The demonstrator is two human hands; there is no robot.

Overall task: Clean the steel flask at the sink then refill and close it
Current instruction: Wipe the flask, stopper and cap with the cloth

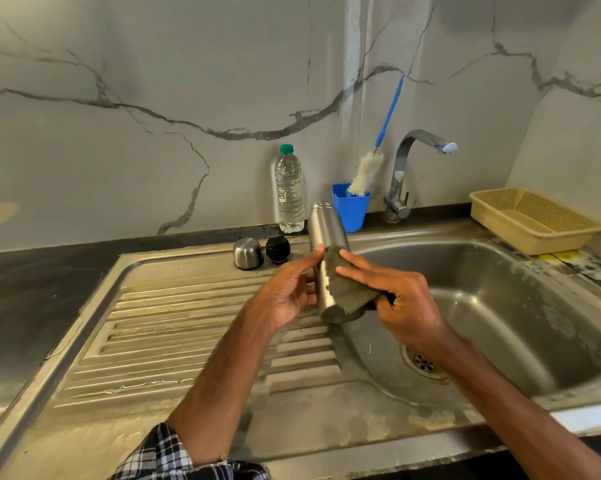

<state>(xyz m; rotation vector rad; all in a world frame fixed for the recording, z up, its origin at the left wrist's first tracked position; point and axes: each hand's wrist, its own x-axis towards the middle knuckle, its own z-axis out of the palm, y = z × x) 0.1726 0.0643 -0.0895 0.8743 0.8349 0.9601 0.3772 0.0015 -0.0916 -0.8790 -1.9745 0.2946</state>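
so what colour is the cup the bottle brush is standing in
Blue. The cup shows plainly in the head view, the only view here.

Place: kitchen, wash-up corner.
Fixture: steel sink with ribbed drainboard; swan-neck tap behind.
Surfaces: dark desk; marble-veined wall panels.
Sundries: bottle brush standing in blue cup; beige plastic basket beside the bowl.

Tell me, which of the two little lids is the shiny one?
The steel cap, on the left of the pair: silver and domed. The black stopper beside it, on its right, is dark and dull.
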